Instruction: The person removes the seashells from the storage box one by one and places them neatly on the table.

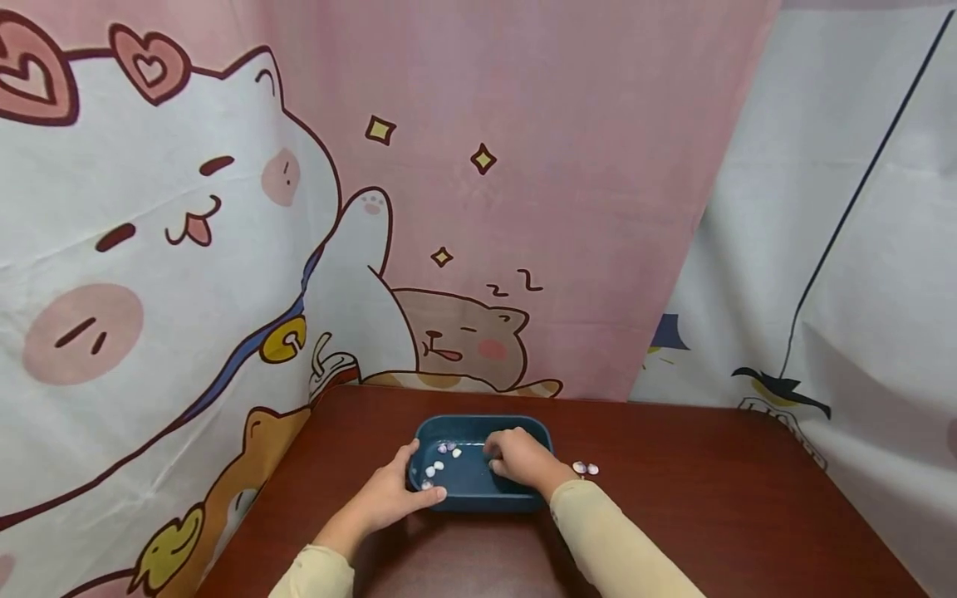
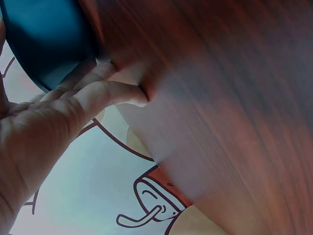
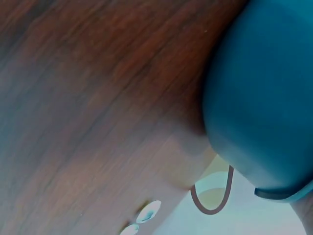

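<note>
A dark teal rectangular tray (image 1: pixel 486 503) with raised walls stands on the brown table. My left hand (image 1: pixel 389 496) rests against its left front corner, the thumb along the front rim and the fingers fairly straight beside the left wall; the left wrist view shows those fingers (image 2: pixel 100 90) next to the tray (image 2: pixel 46 39). My right hand (image 1: pixel 521 457) reaches over the right wall, its bent fingers pointing down inside; whether they pinch anything is hidden. Several small white and purplish shell-like pieces (image 1: pixel 438 465) lie in the tray's left part. Two similar shell-like pieces (image 1: pixel 586 468) lie outside, right of the tray.
The wood-grain table (image 1: pixel 718 490) reaches back to a cartoon-printed cloth (image 1: pixel 553 208) that hangs behind it and along both sides. In the right wrist view, the pair of outside pieces (image 3: pixel 148 211) lies near the table's edge, apart from the tray's outer wall (image 3: pixel 259 107).
</note>
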`<state>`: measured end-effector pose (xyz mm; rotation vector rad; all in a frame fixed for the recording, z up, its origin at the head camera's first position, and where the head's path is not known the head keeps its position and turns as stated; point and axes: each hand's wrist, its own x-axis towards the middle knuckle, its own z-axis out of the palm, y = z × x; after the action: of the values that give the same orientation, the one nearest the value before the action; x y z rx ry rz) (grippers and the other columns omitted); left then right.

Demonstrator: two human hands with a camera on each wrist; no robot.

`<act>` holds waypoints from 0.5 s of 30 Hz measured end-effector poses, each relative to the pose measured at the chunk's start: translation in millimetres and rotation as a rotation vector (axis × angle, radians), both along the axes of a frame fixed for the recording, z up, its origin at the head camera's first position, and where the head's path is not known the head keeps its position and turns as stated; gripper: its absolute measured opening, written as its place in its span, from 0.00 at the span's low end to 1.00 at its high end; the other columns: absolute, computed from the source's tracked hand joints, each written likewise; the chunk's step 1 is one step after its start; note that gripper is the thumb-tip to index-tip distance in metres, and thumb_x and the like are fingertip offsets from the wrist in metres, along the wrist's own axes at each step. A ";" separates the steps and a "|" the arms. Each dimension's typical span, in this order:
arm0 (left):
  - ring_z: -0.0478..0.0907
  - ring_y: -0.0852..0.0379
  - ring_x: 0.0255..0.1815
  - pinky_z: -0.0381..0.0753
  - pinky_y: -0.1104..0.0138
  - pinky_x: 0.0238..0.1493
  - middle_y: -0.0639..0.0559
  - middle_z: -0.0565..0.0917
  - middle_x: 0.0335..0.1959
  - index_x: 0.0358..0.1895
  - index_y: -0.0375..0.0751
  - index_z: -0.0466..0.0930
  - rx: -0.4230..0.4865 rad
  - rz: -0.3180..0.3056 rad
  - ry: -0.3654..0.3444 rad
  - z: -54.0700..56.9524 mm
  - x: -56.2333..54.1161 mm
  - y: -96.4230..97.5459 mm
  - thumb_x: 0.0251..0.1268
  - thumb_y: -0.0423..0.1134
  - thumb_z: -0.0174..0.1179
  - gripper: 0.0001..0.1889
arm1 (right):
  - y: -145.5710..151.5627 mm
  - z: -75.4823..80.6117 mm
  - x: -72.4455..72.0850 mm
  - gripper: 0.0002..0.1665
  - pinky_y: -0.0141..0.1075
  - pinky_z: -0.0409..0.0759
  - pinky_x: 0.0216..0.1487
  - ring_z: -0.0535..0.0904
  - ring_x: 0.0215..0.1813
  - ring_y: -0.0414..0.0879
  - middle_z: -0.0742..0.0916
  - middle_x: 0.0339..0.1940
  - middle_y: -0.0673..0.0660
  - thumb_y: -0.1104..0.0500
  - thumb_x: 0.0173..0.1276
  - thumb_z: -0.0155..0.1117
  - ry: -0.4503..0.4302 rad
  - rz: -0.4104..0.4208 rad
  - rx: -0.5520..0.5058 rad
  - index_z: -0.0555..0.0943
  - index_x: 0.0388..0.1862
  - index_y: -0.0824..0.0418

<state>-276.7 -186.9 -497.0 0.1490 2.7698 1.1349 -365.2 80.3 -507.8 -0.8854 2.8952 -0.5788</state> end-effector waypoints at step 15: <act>0.75 0.33 0.75 0.73 0.32 0.72 0.34 0.70 0.81 0.86 0.41 0.54 -0.020 0.009 0.006 -1.0 0.0 1.2 0.58 0.68 0.74 0.60 | 7.8 6.5 1.0 0.11 0.52 0.88 0.58 0.89 0.49 0.50 0.93 0.46 0.56 0.58 0.72 0.75 0.038 -0.113 -0.067 0.91 0.49 0.59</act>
<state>-276.7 -185.7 -498.0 0.1386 2.7888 1.1105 -364.2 88.1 -501.3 -0.7516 2.9921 -0.6784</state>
